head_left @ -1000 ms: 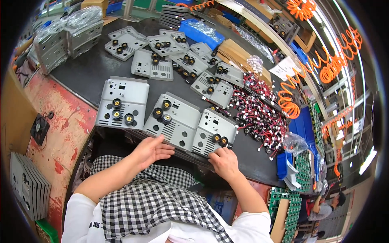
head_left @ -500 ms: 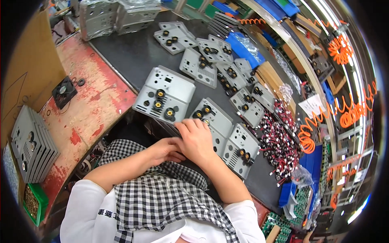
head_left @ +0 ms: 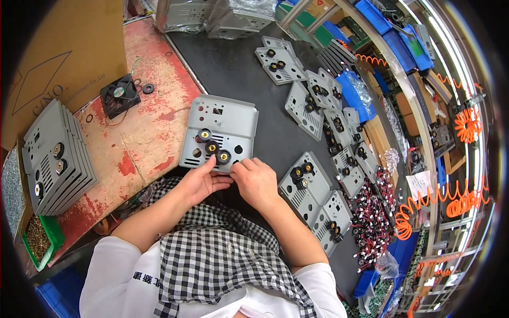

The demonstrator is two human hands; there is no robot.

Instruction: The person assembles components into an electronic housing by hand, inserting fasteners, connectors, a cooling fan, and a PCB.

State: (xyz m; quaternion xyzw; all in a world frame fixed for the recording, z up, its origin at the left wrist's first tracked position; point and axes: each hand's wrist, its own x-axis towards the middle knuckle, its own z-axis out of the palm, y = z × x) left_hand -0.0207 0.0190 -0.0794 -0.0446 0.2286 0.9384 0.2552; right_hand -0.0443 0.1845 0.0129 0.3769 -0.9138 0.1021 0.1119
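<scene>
A bent grey metal panel lies in front of me, partly over the black table's near edge. Three black round sockets with brass centres sit on its lower half, among slots and holes. My left hand grips the panel's near edge, thumb on top by the sockets and fingers curled underneath. Closed at the near right corner, my right hand pinches the panel's edge; its fingertips are partly hidden. To the right, another grey panel with black sockets lies close to my right forearm.
Several similar panels spread over the black table. A heap of red and black wires lies at right. On the red worn table sit a black fan, stacked panels and a green bin of small brass parts.
The view has swung left, so the tables appear farther right. My left hand has moved from beside my right hand onto the panel's near edge. My right hand stays at the near right corner.
</scene>
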